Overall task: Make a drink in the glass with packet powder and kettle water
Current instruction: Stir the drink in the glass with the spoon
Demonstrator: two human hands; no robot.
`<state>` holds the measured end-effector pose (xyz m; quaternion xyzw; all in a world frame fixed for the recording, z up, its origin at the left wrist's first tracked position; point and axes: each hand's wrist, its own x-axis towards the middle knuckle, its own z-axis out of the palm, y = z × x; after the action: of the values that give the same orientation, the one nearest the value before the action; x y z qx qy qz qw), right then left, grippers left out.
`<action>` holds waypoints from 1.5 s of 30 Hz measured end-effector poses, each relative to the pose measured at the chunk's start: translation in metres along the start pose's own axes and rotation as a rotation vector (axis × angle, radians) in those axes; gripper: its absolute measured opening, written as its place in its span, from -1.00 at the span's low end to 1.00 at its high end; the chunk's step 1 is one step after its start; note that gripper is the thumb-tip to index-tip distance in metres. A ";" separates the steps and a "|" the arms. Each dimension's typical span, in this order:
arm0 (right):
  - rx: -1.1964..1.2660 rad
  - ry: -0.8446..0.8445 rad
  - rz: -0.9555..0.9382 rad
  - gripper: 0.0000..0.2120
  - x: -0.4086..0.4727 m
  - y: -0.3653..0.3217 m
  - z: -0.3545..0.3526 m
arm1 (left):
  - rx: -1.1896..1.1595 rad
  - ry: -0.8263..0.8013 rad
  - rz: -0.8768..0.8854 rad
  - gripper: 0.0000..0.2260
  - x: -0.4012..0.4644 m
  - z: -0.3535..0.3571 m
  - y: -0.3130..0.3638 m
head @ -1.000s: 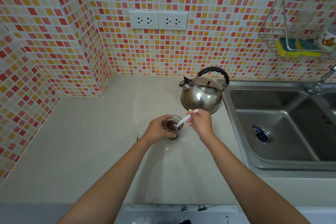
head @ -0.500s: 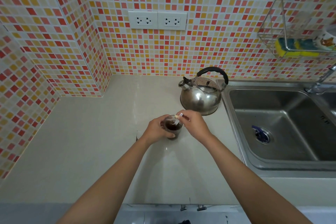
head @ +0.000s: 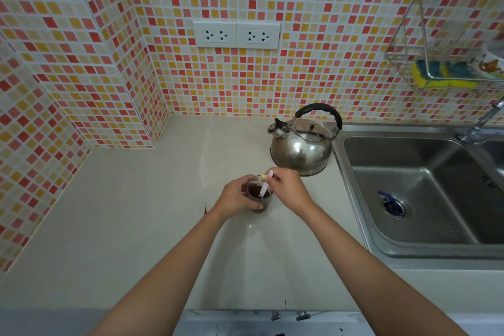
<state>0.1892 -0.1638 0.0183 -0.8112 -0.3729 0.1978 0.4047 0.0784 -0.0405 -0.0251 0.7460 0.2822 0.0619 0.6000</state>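
A small glass (head: 257,194) holding dark brown drink stands on the beige counter (head: 136,213). My left hand (head: 236,196) wraps around the glass from the left. My right hand (head: 289,189) pinches a thin white stick-shaped packet (head: 265,185) whose lower end dips into the brown liquid. A steel kettle (head: 301,148) with a black handle stands just behind the glass, near the sink's left rim.
A steel sink (head: 425,185) lies to the right, with a tap (head: 482,123) at its back. A wire rack (head: 439,63) holding sponges hangs on the tiled wall. Two white sockets (head: 236,34) sit on the wall above the counter.
My right hand has moved left over the glass, and the white packet has swung from slanting up-right to nearly upright in the drink. My left hand keeps its hold.
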 end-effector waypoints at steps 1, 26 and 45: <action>0.017 -0.008 -0.005 -0.79 0.000 -0.002 0.002 | 0.005 -0.002 -0.004 -0.39 0.000 0.000 0.000; 0.089 0.123 0.121 -0.79 0.005 0.006 0.007 | 0.026 0.004 -0.014 -0.35 0.000 0.001 -0.004; 0.047 0.167 0.158 -0.79 0.001 0.001 0.006 | -0.007 0.024 -0.027 -0.31 0.001 0.001 -0.009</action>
<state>0.1863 -0.1606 0.0140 -0.8418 -0.2681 0.1695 0.4367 0.0771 -0.0398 -0.0342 0.7393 0.2988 0.0637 0.6001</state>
